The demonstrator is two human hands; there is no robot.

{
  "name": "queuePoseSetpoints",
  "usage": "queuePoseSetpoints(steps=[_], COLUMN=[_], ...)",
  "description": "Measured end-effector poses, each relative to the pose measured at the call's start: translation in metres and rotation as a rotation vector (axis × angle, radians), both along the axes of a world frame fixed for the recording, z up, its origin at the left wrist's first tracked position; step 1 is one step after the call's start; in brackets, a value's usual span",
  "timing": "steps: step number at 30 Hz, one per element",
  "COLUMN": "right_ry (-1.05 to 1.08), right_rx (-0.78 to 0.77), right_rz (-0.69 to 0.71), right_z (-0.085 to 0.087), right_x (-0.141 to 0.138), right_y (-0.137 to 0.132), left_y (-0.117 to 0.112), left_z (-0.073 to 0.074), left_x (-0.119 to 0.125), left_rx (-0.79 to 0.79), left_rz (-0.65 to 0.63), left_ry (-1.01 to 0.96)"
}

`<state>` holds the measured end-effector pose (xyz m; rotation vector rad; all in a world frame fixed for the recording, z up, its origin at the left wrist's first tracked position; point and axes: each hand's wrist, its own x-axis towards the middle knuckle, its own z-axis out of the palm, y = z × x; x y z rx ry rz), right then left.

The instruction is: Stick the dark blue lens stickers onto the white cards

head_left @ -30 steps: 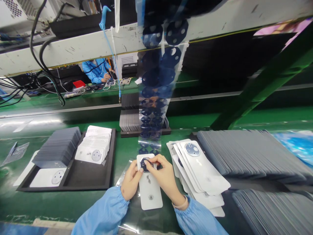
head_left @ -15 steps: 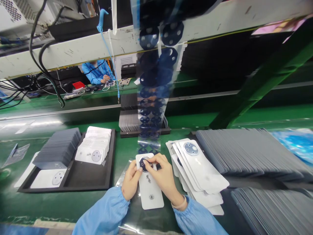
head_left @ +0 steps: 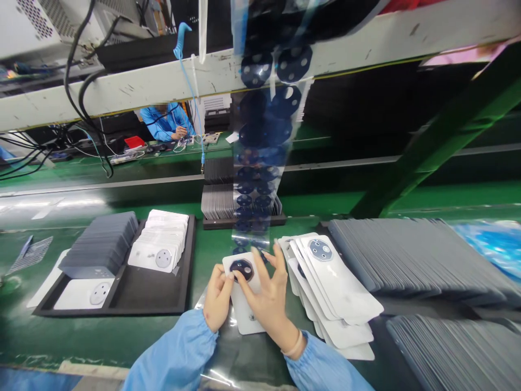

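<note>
My left hand (head_left: 216, 298) pinches the upper left edge of a white phone back cover (head_left: 243, 315), which is tilted slightly. Near the cover's top is a dark round camera-area piece (head_left: 246, 266) with light spots. My right hand (head_left: 269, 307) lies over the cover's right side, fingers spread apart and raised, its thumb tip on or close to the dark piece. That hand hides part of the cover. Just behind the cover, a clear film strip (head_left: 266, 138) bearing rows of dark round stickers hangs down to the table. To the right lies a fanned stack of white back covers (head_left: 352, 298).
At left, a black tray (head_left: 150, 301) holds grey sheets (head_left: 100, 244) and white covers (head_left: 160, 239). Rows of grey sheets (head_left: 407, 255) stand at right. A green slanted post (head_left: 423, 146) rises behind them. A blue coiled cord (head_left: 182, 41) hangs overhead. Across the bench sits a person in blue (head_left: 165, 122).
My right hand's fingers have lifted and spread from the dark round piece, with the thumb staying near it. The cover's lower end has risen slightly. The camera view has shifted a little.
</note>
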<state>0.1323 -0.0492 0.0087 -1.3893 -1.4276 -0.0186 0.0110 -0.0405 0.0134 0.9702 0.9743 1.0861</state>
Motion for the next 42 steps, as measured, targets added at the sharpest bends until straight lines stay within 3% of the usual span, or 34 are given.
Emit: queuePoseSetpoints(steps=[3,6,9,15,24,28,34,39,42], right_ry=[0.092,0.271,0.426,0.630,0.908,0.920,0.916,0.833,0.874], right_rx=[-0.048,-0.271,-0.424,-0.485,-0.638,-0.657,-0.662,-0.600,-0.605], right_rz=[0.059,0.253,0.328,0.407,0.841,0.939,0.916,0.624,0.568], right_z=[0.000,0.004,0.007,0.004,0.014,0.017,0.002,-0.007,-0.004], right_x=[0.004,0.007,0.008,0.015,0.032,0.035,0.023,0.008,0.006], right_y=[0.003,0.004,0.005,0.011,0.015,0.015,0.016,0.017,0.017], left_y=[0.000,-0.002,-0.003,-0.001,0.005,0.007,0.010,0.009,0.006], left_z=[-0.001,-0.001,-0.001,0.001,0.001,-0.002,-0.006,-0.017,-0.019], left_x=[-0.001,0.001,0.003,0.004,-0.001,-0.002,-0.002,-0.004,-0.006], left_rx=[0.002,0.027,-0.012,-0.078,-0.101,-0.112,-0.136,-0.086,-0.049], left_rz=[-0.009,-0.089,-0.125,-0.108,-0.093,-0.059,0.025,0.044,0.008], left_ry=[0.020,0.027,-0.001,-0.026,-0.048,-0.059,-0.032,0.018,0.086])
